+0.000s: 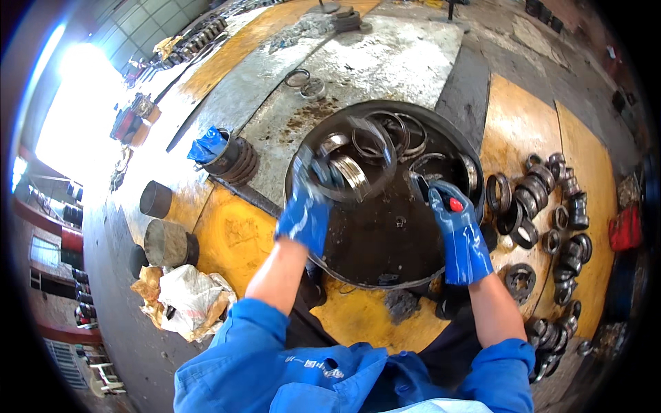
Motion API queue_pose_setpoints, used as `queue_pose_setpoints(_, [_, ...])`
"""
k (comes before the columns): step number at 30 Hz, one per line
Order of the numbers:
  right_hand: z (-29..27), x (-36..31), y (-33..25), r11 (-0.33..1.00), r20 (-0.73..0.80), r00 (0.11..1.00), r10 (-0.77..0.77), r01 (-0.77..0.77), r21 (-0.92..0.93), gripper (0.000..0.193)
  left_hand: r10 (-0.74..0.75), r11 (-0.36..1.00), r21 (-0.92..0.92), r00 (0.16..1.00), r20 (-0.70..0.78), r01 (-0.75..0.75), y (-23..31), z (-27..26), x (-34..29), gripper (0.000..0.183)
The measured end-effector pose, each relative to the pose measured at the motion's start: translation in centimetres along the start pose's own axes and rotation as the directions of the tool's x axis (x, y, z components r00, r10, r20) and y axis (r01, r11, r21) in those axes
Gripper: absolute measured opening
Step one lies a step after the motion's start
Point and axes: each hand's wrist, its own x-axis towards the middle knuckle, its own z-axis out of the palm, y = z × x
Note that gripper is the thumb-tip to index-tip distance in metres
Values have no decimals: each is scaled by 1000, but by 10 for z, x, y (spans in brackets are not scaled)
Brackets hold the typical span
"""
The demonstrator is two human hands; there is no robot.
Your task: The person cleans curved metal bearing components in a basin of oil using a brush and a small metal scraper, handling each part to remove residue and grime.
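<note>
My left hand (306, 206), in a blue rubber glove, is closed on the rim of a metal ring (385, 175). Motion smears the ring as it is held above a wide, dark round tub (313, 258). My right hand (454, 220), gloved the same way, grips a tool with a red handle end (455, 205); a greyish tip (418, 186) juts out to its left, its exact kind unclear. Dark liquid fills the tub's bottom. Several shiny metal rings (416, 134) lean along its far side, and a grooved ring (349, 173) stands close to my left hand.
Metal rings (533, 196) lie in rows on yellow boards to the right. On the left are a stack of rings (241, 162) topped by blue gloves (208, 144), grey cylinders (165, 242) and a white sack (193, 303). Two rings (312, 88) rest on the floor beyond the tub.
</note>
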Motion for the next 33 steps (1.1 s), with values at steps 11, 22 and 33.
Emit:
queue_pose_setpoints(11, [-3, 1, -26, 967, -30, 983, -179, 170, -187, 21, 41, 632, 767, 993, 113, -113, -37, -12, 42, 50])
queue_pose_setpoints(22, [-3, -1, -34, 703, 502, 848, 167, 255, -664, 21, 14, -627, 614, 781, 624, -479, -100, 24, 43, 73])
queue_pose_setpoints(33, [-28, 2, -28, 637, 465, 848, 255, 214, -741, 23, -256, -639, 394, 665, 701, -661, -147, 6, -9, 58])
